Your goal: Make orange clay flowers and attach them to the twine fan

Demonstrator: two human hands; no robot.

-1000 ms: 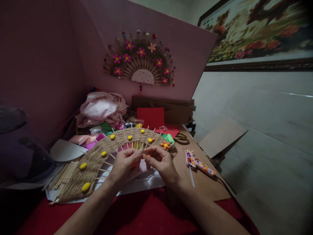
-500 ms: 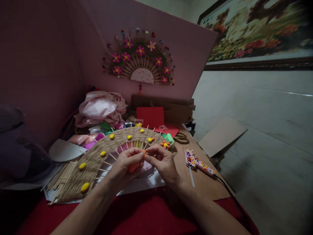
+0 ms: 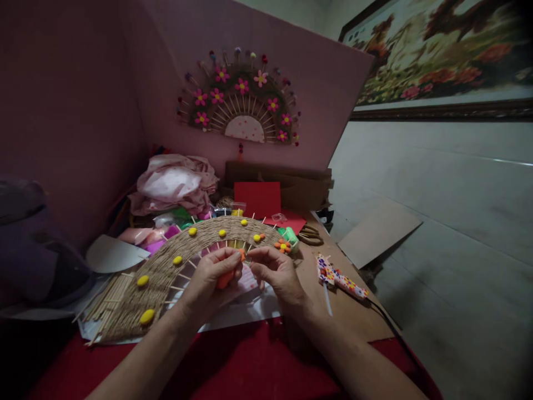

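Note:
My left hand [image 3: 216,272] is closed around an orange lump of modelling clay [image 3: 225,279]. A small orange bit [image 3: 242,254] pokes up at its thumb and fingertip. Close beside it, my right hand [image 3: 278,273] has thumb and forefinger drawn together in a pinch; what lies between them, if anything, is too small to make out. Both hands hover over the inner edge of a twine-wrapped half-ring [image 3: 162,280] with wooden sticks. Several yellow clay dots [image 3: 177,260] sit on it. At its right end is an orange flower with a yellow centre [image 3: 283,246].
A flower-patterned glue gun [image 3: 341,282] lies on brown cardboard [image 3: 353,322] at the right, its cord trailing. Loose wooden sticks [image 3: 106,300] are at left. Scissors [image 3: 311,235], red card [image 3: 257,199] and bunched pink cloth [image 3: 172,183] lie behind. A finished fan [image 3: 241,103] hangs on the panel.
The fingertips, which met at the orange bit, now stand slightly apart. The orange bit stays at my left fingertips. The whole view has shifted a little.

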